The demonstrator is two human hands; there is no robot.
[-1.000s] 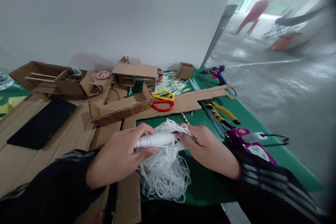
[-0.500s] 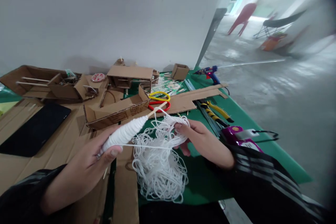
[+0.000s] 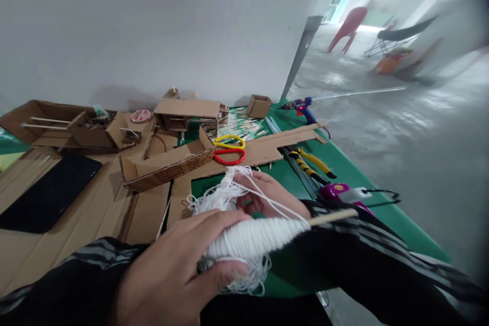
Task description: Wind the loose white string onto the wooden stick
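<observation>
My left hand (image 3: 191, 254) grips a wooden stick wound thickly with white cord (image 3: 255, 237); its bare tip (image 3: 334, 217) points right, over my right forearm. Strands run from the wound stick back to my right hand (image 3: 263, 193), whose fingers are closed on a bunch of the loose white cord (image 3: 216, 198). The rest of that tangle hangs below and behind the wound stick, partly hidden by it and by my left hand. Just beyond my hands lie scissors with one yellow and one red handle loop (image 3: 229, 156).
Cardboard boxes (image 3: 168, 165) and a black tablet-like slab (image 3: 49, 191) lie to the left. Toward the right are yellow-black pliers (image 3: 311, 165), a purple device with a cord (image 3: 338, 192) and a blue glue gun (image 3: 301, 107). Thin sticks (image 3: 240, 125) lie spread at the back.
My left hand has carried the wound stick rightward, in front of the loose cord, and its tip has swung from up-right to nearly level. My right hand keeps its hold on the cord.
</observation>
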